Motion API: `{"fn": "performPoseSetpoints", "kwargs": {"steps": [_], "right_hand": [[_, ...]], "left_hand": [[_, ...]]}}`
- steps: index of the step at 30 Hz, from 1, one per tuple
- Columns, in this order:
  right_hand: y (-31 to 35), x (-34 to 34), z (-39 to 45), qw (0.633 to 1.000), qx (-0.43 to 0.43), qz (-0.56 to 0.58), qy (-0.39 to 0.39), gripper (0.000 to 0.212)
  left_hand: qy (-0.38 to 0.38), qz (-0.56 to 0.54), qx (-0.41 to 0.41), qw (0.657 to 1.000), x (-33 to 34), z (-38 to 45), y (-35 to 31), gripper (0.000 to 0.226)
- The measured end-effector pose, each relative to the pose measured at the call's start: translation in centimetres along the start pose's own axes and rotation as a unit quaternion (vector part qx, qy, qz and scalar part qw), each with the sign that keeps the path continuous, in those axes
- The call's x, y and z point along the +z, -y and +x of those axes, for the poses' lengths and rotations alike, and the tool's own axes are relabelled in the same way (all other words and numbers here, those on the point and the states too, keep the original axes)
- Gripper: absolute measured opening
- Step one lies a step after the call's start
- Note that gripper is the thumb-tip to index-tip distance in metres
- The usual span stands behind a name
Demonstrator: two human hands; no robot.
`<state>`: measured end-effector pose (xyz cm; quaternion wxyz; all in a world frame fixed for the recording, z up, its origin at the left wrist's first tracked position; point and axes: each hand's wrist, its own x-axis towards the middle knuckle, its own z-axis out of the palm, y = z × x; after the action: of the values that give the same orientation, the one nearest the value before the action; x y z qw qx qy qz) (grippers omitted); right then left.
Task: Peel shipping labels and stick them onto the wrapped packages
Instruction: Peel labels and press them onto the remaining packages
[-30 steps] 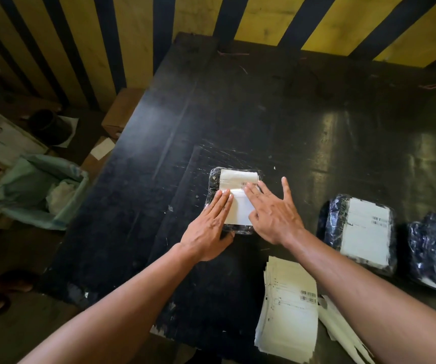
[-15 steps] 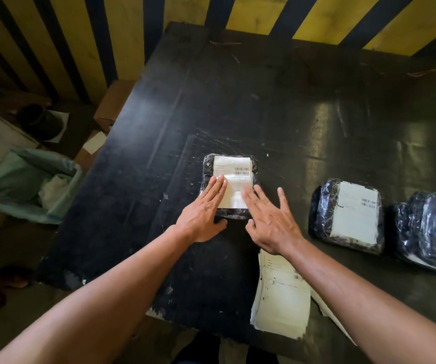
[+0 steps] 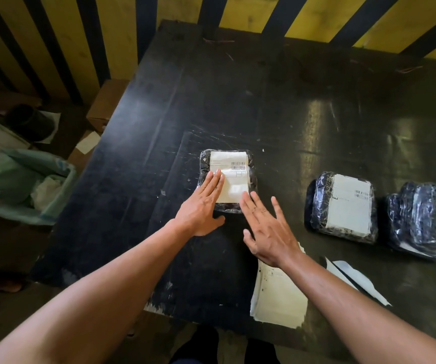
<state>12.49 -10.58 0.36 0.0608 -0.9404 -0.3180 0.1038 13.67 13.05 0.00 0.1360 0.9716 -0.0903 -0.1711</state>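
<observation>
The left hand point(image 3: 201, 206) lies flat on the label point(image 3: 231, 177) while the right hand point(image 3: 266, 229) hovers open beside the soft, slippery-looking package point(image 3: 203, 164), best gripped by its sides.

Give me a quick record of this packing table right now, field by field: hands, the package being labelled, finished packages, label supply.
left hand: flat on the label
right hand: open, fingertips at the label's near corner
centre package: labelled, on the black table
labelled packages to the right: two
label stack: near edge, under right wrist
</observation>
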Motion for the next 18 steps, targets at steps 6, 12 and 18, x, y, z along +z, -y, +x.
{"fn": "performPoseSetpoints", "kwargs": {"steps": [6,12,18], "right_hand": [[0.6,-1.2,2.7,0.998,0.02,0.049,0.033,0.079],[1.0,-1.6,3.1,0.996,0.035,0.044,0.069,0.081],[1.2,-2.5,3.7,0.993,0.046,0.064,0.091,0.08]], "left_hand": [[-0.017,0.115,0.011,0.993,1.6,-2.0,-2.3,0.111],[-0.037,0.138,0.028,0.989,2.9,-5.5,-0.6,0.11],[-0.032,0.101,0.04,0.994,0.3,-4.6,-0.6,0.098]]}}
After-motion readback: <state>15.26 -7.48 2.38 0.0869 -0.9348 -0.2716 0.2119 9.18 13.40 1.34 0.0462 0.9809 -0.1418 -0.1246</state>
